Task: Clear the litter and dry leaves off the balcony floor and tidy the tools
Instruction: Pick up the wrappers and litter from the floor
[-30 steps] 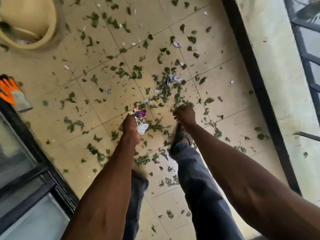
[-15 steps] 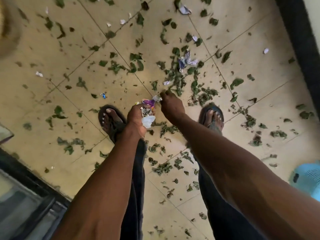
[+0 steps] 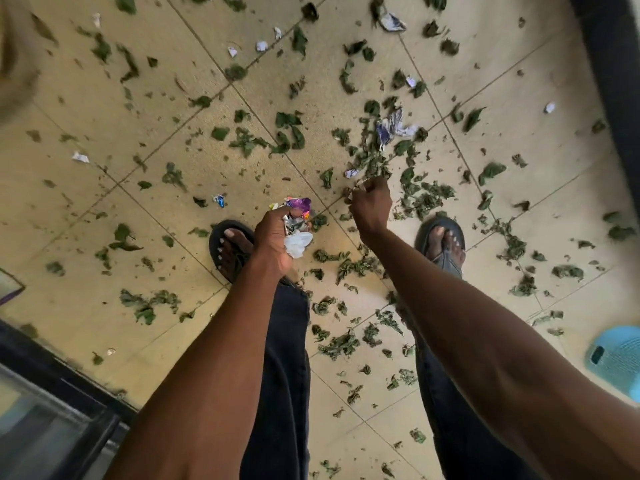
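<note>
The left hand (image 3: 277,242) holds a bunch of wrappers (image 3: 297,225) tight in its grip. The right hand (image 3: 370,206) pinches a small scrap (too tiny to name) just above the floor (image 3: 86,220), where green leaves (image 3: 349,266) and paper bits (image 3: 393,128) lie scattered.

Beige tiled floor (image 3: 86,209): dry leaves (image 3: 420,199) scattered throughout, thickest toward 1 o'clock; paper scraps (image 3: 393,128) at 12–1; blue mat (image 3: 620,358) at 4.
</note>
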The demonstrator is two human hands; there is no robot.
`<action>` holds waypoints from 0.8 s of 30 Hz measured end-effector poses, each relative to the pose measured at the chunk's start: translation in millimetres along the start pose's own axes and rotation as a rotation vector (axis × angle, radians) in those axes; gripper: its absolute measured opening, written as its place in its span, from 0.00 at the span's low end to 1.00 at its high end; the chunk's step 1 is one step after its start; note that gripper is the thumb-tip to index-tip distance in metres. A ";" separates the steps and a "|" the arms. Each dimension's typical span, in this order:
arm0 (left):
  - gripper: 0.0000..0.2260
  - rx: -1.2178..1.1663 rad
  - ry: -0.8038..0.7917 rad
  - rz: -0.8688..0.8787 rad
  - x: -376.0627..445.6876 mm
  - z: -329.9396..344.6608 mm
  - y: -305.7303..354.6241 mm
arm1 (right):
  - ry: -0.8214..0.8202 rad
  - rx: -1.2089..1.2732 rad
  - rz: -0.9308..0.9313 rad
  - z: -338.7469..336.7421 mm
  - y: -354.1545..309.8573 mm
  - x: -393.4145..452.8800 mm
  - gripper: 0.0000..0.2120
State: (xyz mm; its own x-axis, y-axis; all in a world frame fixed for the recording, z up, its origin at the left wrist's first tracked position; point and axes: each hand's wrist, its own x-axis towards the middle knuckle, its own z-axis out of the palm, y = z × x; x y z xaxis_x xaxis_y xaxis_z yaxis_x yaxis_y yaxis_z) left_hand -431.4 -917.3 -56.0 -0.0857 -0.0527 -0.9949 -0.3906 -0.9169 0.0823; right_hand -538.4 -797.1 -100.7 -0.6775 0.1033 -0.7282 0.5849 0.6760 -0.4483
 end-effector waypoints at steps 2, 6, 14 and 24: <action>0.06 0.011 -0.018 -0.008 1.2 4.2 3.0 | -0.024 0.055 0.054 2.0 -6.2 7.9 0.13; 0.05 -0.035 -0.017 0.003 14.7 15.3 3.1 | 0.053 -0.120 -0.026 20.7 -16.8 26.6 0.08; 0.14 0.008 0.012 -0.015 28.1 29.2 2.2 | 0.043 -0.113 0.037 28.6 -9.5 32.7 0.06; 0.14 0.098 0.014 -0.048 13.0 55.7 11.3 | -0.022 -0.213 -0.086 -6.2 2.5 27.8 0.10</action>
State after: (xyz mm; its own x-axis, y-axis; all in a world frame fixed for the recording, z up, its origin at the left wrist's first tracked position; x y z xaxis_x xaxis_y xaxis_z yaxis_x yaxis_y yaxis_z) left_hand -488.0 -906.3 -64.8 -0.0527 -0.0158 -0.9985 -0.4822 -0.8752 0.0393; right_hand -558.5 -788.0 -118.9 -0.7095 0.0247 -0.7042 0.4166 0.8208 -0.3909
